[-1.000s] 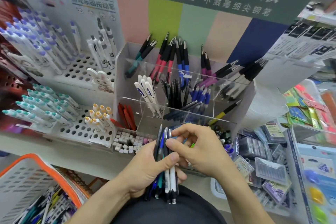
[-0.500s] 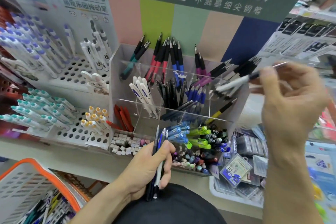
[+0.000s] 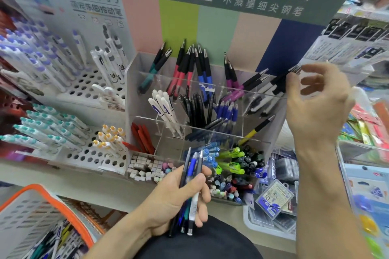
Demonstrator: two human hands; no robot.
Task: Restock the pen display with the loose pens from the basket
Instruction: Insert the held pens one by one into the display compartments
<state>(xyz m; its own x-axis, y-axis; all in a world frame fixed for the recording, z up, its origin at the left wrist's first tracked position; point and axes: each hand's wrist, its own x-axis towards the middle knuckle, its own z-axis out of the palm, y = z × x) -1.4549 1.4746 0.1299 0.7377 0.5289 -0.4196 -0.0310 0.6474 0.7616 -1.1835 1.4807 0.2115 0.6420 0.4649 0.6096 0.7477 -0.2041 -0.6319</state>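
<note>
Plastic pens (image 3: 192,176), light, stiff and slippery, are gripped mid-barrel in the left hand (image 3: 179,197), while the right hand (image 3: 315,101) is half-open, fingertips at a black pen (image 3: 280,82).

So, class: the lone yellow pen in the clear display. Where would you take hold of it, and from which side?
Pinch the yellow pen by its black upper end, coming from above and the right. It leans up toward the right, that end rises clear of the divider, and the yellow lower barrel sits down inside the compartment.

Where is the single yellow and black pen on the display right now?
In the head view, the yellow and black pen leans alone in the clear acrylic organizer, in its right middle-row compartment, right of the blue pens and just left of the right hand.
</note>
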